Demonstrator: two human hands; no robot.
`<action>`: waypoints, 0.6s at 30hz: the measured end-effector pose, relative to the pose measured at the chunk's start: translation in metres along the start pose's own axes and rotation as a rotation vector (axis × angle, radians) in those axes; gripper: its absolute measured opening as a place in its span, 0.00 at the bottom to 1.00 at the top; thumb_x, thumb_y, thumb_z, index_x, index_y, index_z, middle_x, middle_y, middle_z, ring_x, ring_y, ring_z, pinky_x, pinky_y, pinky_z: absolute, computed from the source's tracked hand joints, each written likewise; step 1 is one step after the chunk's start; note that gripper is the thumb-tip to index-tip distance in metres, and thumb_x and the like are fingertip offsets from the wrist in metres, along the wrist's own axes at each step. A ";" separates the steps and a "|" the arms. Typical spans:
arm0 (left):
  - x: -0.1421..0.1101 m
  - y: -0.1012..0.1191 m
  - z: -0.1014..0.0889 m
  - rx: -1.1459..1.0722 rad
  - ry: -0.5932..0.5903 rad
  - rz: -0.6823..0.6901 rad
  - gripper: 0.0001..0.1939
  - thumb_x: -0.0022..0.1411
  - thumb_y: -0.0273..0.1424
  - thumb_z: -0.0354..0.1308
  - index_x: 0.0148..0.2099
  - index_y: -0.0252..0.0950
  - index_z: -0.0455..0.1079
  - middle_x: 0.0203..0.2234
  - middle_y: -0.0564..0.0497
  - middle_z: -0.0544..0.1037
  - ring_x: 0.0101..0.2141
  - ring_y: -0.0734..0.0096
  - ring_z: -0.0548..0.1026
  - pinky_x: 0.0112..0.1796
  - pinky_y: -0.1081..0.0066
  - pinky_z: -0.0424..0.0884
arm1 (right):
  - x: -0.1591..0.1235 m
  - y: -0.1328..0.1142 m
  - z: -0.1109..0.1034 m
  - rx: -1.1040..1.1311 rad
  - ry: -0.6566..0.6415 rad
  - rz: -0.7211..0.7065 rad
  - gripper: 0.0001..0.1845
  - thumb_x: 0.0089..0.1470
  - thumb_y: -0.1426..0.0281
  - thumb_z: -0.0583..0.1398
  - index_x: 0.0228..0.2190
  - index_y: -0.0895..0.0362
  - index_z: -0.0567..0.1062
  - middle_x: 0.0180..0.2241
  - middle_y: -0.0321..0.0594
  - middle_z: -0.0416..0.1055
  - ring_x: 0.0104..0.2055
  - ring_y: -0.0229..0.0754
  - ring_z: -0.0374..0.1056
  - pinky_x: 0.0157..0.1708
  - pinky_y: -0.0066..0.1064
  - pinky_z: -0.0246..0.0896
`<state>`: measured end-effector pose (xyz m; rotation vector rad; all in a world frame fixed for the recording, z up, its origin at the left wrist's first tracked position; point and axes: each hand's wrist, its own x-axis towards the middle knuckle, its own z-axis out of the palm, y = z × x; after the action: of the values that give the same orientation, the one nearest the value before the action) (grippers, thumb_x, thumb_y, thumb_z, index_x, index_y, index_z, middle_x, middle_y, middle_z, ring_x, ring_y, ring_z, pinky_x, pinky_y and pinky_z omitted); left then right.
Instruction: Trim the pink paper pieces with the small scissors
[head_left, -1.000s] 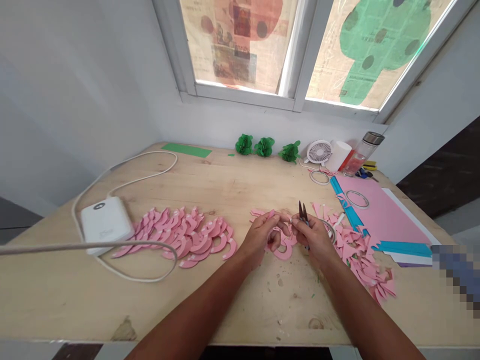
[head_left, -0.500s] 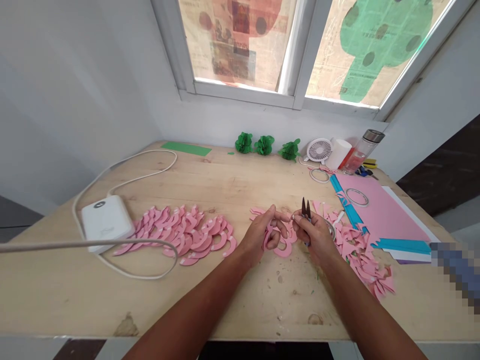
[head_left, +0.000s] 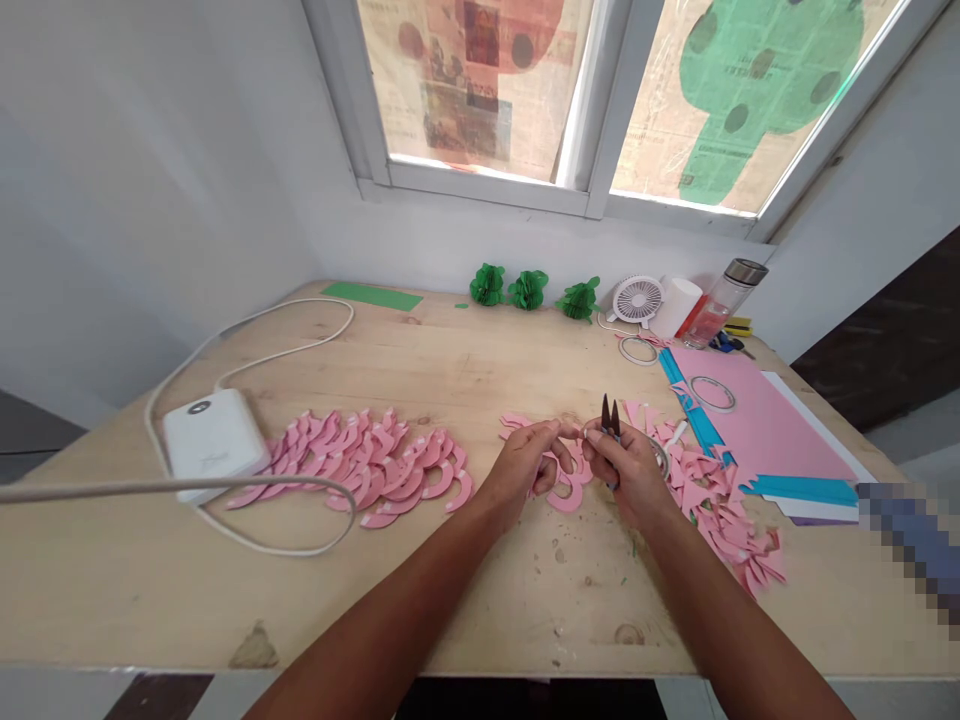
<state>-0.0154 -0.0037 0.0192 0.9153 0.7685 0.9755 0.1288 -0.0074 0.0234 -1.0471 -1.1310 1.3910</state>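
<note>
My right hand (head_left: 621,462) is closed around a pair of scissors (head_left: 610,415), whose dark blades point up and away, slightly apart. Its thumb and finger pinch close to the fingertips of my left hand (head_left: 531,462). Held in the curled left fingers is a curved pink paper piece, mostly hidden by the hand. Anything tiny between the touching fingertips is too small to make out. Just beyond and between the hands lie a few pink paper arcs (head_left: 568,497). To the left spreads an overlapping row of pink arcs with small white patches (head_left: 397,485).
Pink scraps (head_left: 731,520) pile up right of my hand, beside pink sheets (head_left: 780,420) bearing a tape roll (head_left: 711,394). At the back stand green paper balls (head_left: 529,290), a small fan (head_left: 638,300) and a bottle (head_left: 724,305). A white device (head_left: 215,445) with a cable sits left.
My left fingers have curled in and moved a little toward the right hand's fingertips, covering more of the pink piece. The scissors stay in the right hand.
</note>
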 end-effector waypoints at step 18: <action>-0.001 -0.001 0.000 -0.342 0.044 -0.037 0.17 0.56 0.39 0.53 0.40 0.31 0.71 0.27 0.47 0.73 0.24 0.73 0.70 0.27 0.72 0.67 | -0.003 0.000 0.005 -0.045 -0.158 -0.061 0.07 0.48 0.67 0.60 0.27 0.58 0.71 0.20 0.33 0.65 0.15 0.27 0.43 0.15 0.24 0.36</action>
<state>-0.0160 -0.0048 0.0184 0.5827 0.6278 1.0582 0.1245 -0.0110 0.0247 -0.9392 -1.3046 1.4246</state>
